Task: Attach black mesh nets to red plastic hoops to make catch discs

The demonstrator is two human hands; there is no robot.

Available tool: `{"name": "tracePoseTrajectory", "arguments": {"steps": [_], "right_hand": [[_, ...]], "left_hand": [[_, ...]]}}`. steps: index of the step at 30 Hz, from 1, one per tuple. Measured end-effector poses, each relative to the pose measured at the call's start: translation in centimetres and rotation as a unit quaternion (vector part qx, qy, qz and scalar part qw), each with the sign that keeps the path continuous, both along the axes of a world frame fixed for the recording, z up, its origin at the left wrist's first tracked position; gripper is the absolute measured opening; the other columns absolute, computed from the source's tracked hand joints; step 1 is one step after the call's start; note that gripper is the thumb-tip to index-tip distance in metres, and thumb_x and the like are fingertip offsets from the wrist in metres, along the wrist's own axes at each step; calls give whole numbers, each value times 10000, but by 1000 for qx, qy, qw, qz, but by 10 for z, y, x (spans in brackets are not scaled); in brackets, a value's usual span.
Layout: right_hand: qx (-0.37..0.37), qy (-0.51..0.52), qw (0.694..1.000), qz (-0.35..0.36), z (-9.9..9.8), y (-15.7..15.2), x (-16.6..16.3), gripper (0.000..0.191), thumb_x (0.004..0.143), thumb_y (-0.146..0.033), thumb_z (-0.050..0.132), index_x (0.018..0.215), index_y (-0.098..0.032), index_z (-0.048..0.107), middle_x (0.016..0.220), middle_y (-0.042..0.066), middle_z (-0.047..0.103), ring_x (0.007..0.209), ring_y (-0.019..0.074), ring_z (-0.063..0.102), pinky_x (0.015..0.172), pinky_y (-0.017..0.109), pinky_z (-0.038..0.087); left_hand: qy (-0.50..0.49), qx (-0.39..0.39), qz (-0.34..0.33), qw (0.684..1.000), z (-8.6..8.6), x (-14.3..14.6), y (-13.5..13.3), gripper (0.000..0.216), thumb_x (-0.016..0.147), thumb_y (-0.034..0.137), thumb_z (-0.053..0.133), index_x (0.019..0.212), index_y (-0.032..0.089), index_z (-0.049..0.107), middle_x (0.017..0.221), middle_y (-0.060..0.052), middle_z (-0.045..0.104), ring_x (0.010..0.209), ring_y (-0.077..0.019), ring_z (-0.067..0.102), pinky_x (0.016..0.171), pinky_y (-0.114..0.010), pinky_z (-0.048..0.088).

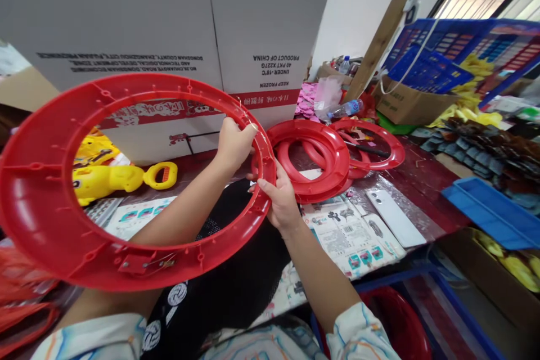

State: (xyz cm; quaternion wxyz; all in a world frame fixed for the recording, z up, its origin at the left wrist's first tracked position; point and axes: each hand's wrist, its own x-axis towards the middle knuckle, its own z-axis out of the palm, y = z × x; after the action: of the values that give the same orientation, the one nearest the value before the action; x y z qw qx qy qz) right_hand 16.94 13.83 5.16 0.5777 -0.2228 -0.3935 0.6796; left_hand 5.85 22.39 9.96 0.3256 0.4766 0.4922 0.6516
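Note:
A large red plastic ring [42, 202] is held up, tilted, its ribbed underside toward me. My right hand [282, 197] grips its right edge, thumb on the near face. Through the ring's opening reaches my left arm. My left hand [236, 143] is closed beside the inner right rim, its thumb by a thin wire [254, 126]; what its fingers pinch is hidden. Along the lower rim sits a small red box [134, 264] with thin wires and a little metal part [169, 262]. Behind my right hand lie several stacked red rings [312, 188].
A big carton [152, 11] stands behind the ring. Yellow toy pieces [126, 178] lie left. Right are a white phone [396, 218] on printed cardboard [337, 230], a blue tray [493, 211], a blue basket [447, 39] and a water bottle [348, 108]. Black mesh fabric [228, 281] covers my lap.

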Motion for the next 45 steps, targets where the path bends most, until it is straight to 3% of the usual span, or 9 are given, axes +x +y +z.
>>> {"name": "tracePoseTrajectory", "arguments": {"steps": [6,10,15,21,26,35,42,45], "right_hand": [[-24,44,997,66,1,-15,-9,641,656,-163,802,1216,-298,521,1137,-12,633,829,110,677,686,212,573],[-38,57,989,129,-4,-30,-23,714,691,-172,781,1285,-334,421,1043,-29,654,776,124,700,713,265,590],[-26,47,981,189,-12,-46,-38,692,735,-228,766,1301,-348,388,1032,-30,640,777,130,712,792,338,600],[-14,-10,966,257,-18,-60,-47,622,792,-265,720,1315,-316,386,1055,3,601,760,131,706,674,292,606],[-40,-48,962,267,-26,-70,-58,619,796,-322,708,1309,-308,362,1052,10,575,670,98,666,621,278,598],[-71,-83,961,255,-41,-81,-67,606,819,-299,665,1333,-323,344,1059,6,563,653,80,666,677,310,612],[-137,-120,943,279,-41,-67,-64,650,687,-349,808,1241,-244,485,1090,46,620,840,140,670,749,315,596],[-169,-134,938,270,-39,-65,-66,672,639,-303,846,1219,-247,512,1083,35,631,827,129,661,761,303,587]], "left_hand": [[-36,7,-30,999,2,-12,-22,67,655,206,535,640,224,472,499,29,521,470,-153,556,436,-245,492],[-52,6,-34,998,3,-28,-44,37,617,190,503,599,220,491,498,19,539,459,-148,561,396,-222,461],[-70,9,13,997,2,-49,-75,50,635,160,522,615,205,512,512,29,539,455,-125,548,413,-217,452],[-88,-13,98,991,-14,-72,-106,61,685,137,547,723,183,533,572,43,554,444,-96,525,425,-217,414],[-105,-40,150,982,-35,-85,-119,115,704,159,581,763,211,497,551,73,518,423,-97,495,429,-236,405],[-158,-64,138,976,-63,-94,-123,164,699,197,619,784,231,483,616,58,575,478,-121,567,483,-254,476],[-187,-88,117,971,-76,-103,-128,146,716,179,610,797,214,494,653,29,639,545,-146,630,529,-274,515],[-188,-91,116,971,-77,-106,-131,139,710,152,614,797,206,520,703,-4,685,586,-157,649,529,-274,518]]}}
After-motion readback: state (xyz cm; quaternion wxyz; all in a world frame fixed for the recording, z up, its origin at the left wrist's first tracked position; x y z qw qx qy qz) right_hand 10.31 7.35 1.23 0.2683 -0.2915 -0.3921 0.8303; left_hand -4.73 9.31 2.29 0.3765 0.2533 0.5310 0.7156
